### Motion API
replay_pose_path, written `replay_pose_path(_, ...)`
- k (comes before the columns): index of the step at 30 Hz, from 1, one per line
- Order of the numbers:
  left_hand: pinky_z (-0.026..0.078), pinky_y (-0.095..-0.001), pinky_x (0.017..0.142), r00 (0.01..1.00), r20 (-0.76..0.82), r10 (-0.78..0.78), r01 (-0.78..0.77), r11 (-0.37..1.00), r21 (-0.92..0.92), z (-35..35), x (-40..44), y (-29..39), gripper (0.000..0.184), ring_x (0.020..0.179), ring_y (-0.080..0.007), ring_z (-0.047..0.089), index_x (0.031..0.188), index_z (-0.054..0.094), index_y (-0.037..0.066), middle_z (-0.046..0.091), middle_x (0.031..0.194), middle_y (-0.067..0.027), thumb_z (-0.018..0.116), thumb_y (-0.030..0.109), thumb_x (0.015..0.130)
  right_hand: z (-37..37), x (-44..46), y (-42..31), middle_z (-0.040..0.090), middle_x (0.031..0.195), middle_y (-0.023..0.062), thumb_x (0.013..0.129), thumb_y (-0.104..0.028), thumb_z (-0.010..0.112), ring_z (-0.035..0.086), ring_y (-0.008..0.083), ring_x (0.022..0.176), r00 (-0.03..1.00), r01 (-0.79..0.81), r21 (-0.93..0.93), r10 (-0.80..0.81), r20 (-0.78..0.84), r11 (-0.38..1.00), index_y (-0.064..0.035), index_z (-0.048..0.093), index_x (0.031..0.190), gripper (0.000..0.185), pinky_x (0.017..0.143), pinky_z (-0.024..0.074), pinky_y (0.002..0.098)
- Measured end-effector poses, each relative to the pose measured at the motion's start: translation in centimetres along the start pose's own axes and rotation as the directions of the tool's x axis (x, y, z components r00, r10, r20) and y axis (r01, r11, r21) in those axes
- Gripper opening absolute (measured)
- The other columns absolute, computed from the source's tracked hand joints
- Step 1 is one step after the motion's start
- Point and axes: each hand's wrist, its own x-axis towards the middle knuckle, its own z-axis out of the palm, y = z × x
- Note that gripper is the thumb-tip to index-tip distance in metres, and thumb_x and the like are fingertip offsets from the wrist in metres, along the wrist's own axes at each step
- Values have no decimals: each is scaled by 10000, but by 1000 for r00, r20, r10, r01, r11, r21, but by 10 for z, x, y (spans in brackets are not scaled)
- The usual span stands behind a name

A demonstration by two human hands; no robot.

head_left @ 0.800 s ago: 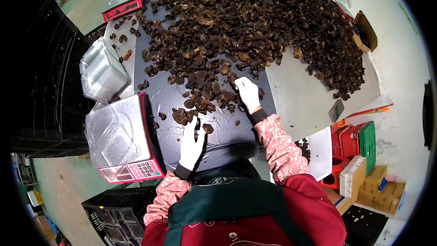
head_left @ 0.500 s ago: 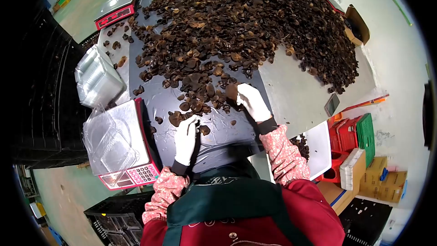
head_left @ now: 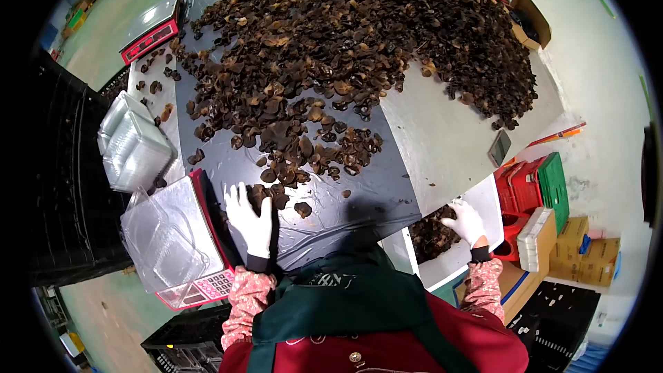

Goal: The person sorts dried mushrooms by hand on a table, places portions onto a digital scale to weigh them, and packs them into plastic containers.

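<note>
Shifted since the earlier frame: the right hand (head_left: 467, 222), from the near part of the pile to the white bin (head_left: 442, 271); the left hand (head_left: 250, 223) has been opened out. Dark curled pieces (head_left: 359, 34) are heaped across the far part of the table (head_left: 442, 145), thinning towards the near side, where they are more easily singled out. More are contained in the bin, set low at the near right edge, presumably for short reach. Over these the right hand is lowered; whether anything is gripped cannot be told. The left hand is spread wide beside a small cluster (head_left: 279, 200), nothing visibly held. At left, a clear tray (head_left: 159, 242) is rested on the near scale (head_left: 215, 286); clear containers (head_left: 138, 152) are nested beyond, probably to save room.
</note>
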Motion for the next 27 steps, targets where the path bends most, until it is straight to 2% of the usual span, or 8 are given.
replay_pose_path(7, 402, -495, 1001, 947, 201, 249, -228, 966, -121, 26, 26, 52, 768, 1216, -419, 476, 1417, 497, 142, 379, 1479, -243, 777, 381, 743, 20, 116, -169, 255, 1563, 228, 638, -509, 825, 237, 484, 1416, 802, 514, 129, -421, -424, 848, -159, 343, 1517, 1062, 1145, 234, 556)
replay_pose_path(10, 492, -436, 815, 918, 308, 250, -262, 965, -3, 23, 39, 61, 593, 958, -360, 575, 1359, 561, 215, 456, 1428, -173, 735, 253, 794, 20, 142, -222, 188, 1591, 226, 649, -568, 797, 133, 495, 1448, 783, 593, 74, -552, -286, 802, -204, 343, 1523, 1050, 1153, 138, 607)
replay_pose_path(13, 507, -374, 875, 948, 208, 243, -223, 968, -115, 36, 39, 50, 336, 1071, -319, 601, 1167, 654, 157, 570, 1294, -132, 695, 165, 833, 20, 150, -259, 238, 1583, 187, 670, -640, 737, 196, 457, 1433, 654, 724, -16, -693, -303, 690, -229, 368, 1512, 1007, 1113, 216, 584)
replay_pose_path(17, 511, -310, 851, 999, 49, -15, 30, 945, -327, 32, 38, 42, 185, 930, -276, 658, 1087, 633, 82, 619, 1110, -107, 630, 97, 903, 10, 161, -296, 358, 1525, 158, 714, -566, 739, 408, 382, 1306, 513, 818, -72, -780, -359, 571, -240, 397, 1490, 909, 996, 364, 512)
replay_pose_path(22, 487, -276, 832, 918, 103, -383, 339, 621, -707, -25, 57, 32, 190, 915, -148, 619, 1088, 629, 24, 659, 994, -72, 604, 41, 901, 13, 183, -320, 515, 1353, 81, 785, -460, 721, 508, 303, 1156, 478, 842, -127, -835, -273, 524, -256, 474, 1422, 712, 823, 450, 451)
replay_pose_path(24, 474, -256, 767, 903, -10, -429, 332, 715, -615, -97, 65, 66, 188, 848, -128, 582, 1101, 627, 36, 639, 973, -49, 605, 93, 922, 16, 189, -316, 568, 1178, 60, 813, -312, 698, 543, 275, 1057, 444, 864, -103, -841, -308, 494, -211, 603, 1265, 472, 780, 510, 406)
replay_pose_path(25, 464, -258, 756, 823, 122, -555, 496, 597, -630, -127, 68, 62, 201, 817, -116, 564, 1089, 624, 7, 633, 961, -46, 582, 125, 932, 21, 195, -315, 576, 1127, 56, 813, -267, 691, 550, 271, 1033, 430, 880, -52, -837, -339, 473, -192, 638, 1206, 403, 763, 531, 391)
replay_pose_path(27, 450, -278, 838, 901, -155, -405, 294, 834, -467, -164, 58, 16, 185, 893, -141, 557, 1074, 623, 4, 633, 985, -48, 564, 125, 946, 21, 192, -311, 577, 1070, 42, 817, -226, 672, 567, 254, 1013, 501, 857, 61, -801, -329, 511, -178, 665, 1084, 272, 767, 550, 376)
